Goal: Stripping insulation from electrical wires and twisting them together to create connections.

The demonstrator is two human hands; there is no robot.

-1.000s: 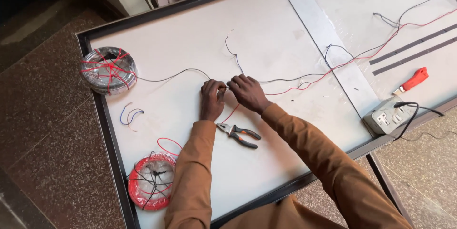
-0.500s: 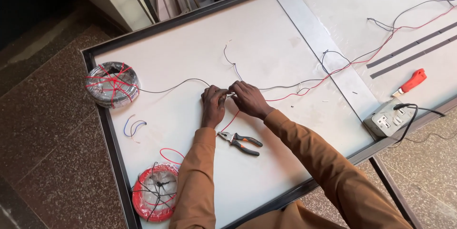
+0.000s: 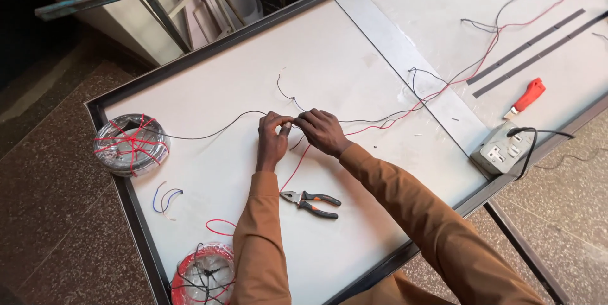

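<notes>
Meeting fingertip to fingertip, left hand (image 3: pixel 272 140) and right hand (image 3: pixel 322 131) each pinch the black wire (image 3: pixel 215 133) in a closed grip.

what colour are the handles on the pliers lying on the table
Black with orange trim; the pliers lie beside the left sleeve, clearest in the head view.

Two wire coils (image 3: pixel 130 144) (image 3: pixel 204 276), one pliers (image 3: pixel 311 203), one socket box (image 3: pixel 503 150), two dark strips (image 3: pixel 524 48) (image 3: pixel 538 58).

Pliers (image 3: pixel 310 203) lie near the desk's (image 3: pixel 354 64) front edge; one wire coil (image 3: pixel 130 143) sits at its left edge, a socket box (image 3: pixel 503 151) at the front right.
</notes>
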